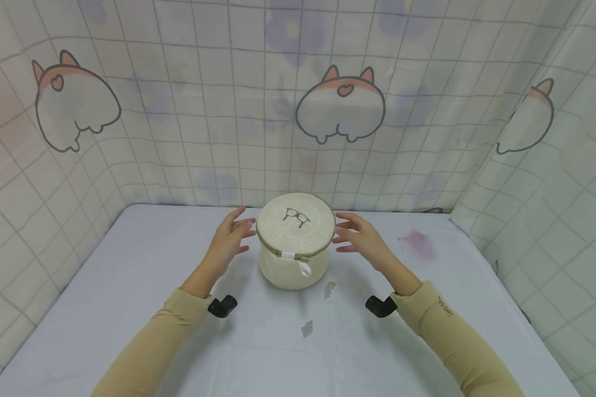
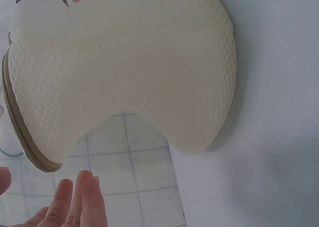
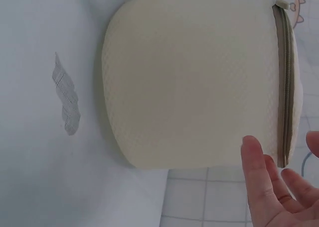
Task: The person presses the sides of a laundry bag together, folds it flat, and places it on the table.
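Note:
A cream mesh laundry bag (image 1: 294,270), round like a drum, stands upright toward the back of the table. Its flat lid (image 1: 298,234) bears a small dark animal drawing, and a zipper runs round the rim, closed where it shows. A white ribbon tab (image 1: 304,268) hangs at the front. My left hand (image 1: 227,240) is at the bag's left side, fingers spread and loosely bent; the left wrist view shows a gap to the bag, whose side (image 2: 124,62) is dented. Opposite it, my right hand (image 1: 363,239) holds nothing; whether its fingertips (image 3: 251,145) touch the bag, I cannot tell.
A white cloth covers the table (image 1: 258,353), with a pink stain (image 1: 418,244) at the right and two grey patches, one (image 1: 307,329) nearer me. Grid-patterned curtains (image 1: 203,110) with cartoon animals stand behind and at both sides. Each wrist wears a black device (image 1: 222,306).

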The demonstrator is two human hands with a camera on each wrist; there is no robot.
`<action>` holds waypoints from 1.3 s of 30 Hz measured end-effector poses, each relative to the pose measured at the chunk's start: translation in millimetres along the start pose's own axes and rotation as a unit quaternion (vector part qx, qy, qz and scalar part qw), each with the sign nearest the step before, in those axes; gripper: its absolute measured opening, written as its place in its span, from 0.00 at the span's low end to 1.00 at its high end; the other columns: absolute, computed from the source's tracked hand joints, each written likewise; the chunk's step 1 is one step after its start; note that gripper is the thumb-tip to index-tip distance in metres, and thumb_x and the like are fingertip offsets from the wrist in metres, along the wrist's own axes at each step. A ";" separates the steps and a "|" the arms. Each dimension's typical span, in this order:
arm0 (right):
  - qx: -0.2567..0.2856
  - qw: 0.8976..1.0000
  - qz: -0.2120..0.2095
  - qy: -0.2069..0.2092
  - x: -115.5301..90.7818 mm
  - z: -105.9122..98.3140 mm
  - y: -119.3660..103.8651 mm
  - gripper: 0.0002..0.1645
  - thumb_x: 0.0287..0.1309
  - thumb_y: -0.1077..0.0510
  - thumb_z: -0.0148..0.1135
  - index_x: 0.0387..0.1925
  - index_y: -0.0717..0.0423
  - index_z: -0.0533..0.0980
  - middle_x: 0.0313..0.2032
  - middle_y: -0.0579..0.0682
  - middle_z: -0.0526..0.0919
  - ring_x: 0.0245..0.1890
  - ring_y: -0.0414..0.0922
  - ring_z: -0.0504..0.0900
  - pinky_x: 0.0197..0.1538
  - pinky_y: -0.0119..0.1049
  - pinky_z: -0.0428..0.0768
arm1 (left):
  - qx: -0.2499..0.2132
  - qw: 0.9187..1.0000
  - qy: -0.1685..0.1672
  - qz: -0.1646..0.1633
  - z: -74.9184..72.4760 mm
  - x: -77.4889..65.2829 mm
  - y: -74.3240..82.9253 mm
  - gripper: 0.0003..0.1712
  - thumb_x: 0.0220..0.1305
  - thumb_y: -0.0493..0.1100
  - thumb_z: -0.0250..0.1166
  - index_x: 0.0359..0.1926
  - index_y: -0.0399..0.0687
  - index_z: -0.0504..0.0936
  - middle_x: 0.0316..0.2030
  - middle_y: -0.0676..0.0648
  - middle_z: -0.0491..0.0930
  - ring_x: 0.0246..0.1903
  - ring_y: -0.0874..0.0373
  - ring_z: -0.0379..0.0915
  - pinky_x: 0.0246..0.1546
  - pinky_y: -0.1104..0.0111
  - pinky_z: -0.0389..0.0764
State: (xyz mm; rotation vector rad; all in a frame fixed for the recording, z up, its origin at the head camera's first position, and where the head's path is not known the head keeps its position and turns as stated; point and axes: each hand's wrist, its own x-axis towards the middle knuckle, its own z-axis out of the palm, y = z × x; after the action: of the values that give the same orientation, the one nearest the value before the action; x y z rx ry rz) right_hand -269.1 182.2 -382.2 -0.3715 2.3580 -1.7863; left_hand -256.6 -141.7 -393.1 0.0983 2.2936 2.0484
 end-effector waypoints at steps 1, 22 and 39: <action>0.010 1.000 0.006 -0.003 0.4 0.3 -0.9 0.33 0.76 0.59 0.55 0.76 0.65 0.59 0.61 0.70 0.74 0.52 0.60 0.84 0.51 0.46 0.85 | -0.002 1.000 -0.002 -0.001 0.4 0.0 0.4 0.36 0.82 0.45 0.50 0.82 0.45 0.47 0.73 0.35 0.65 0.68 0.39 0.67 0.64 0.43 0.71; 0.107 0.991 0.064 -0.052 1.6 8.4 -4.1 0.47 0.74 0.64 0.54 0.83 0.52 0.41 0.55 0.60 0.68 0.47 0.48 0.80 0.55 0.46 0.83 | -0.060 0.998 0.004 -0.028 12.5 2.0 1.6 0.37 0.77 0.37 0.56 0.81 0.44 0.53 0.73 0.36 0.63 0.67 0.39 0.67 0.63 0.47 0.74; 0.142 0.986 0.073 -0.043 2.2 11.3 -2.2 0.49 0.72 0.69 0.54 0.83 0.49 0.41 0.54 0.60 0.69 0.44 0.45 0.81 0.50 0.39 0.85 | -0.057 0.998 0.007 -0.028 19.9 -1.4 4.8 0.36 0.74 0.33 0.58 0.79 0.42 0.59 0.73 0.37 0.62 0.66 0.41 0.67 0.61 0.54 0.77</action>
State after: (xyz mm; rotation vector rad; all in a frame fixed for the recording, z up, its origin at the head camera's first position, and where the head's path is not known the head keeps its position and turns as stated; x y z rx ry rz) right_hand -267.8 170.5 -383.1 -0.2245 1.9793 -1.9545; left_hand -253.4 -121.6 -390.6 0.0139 2.1559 2.1522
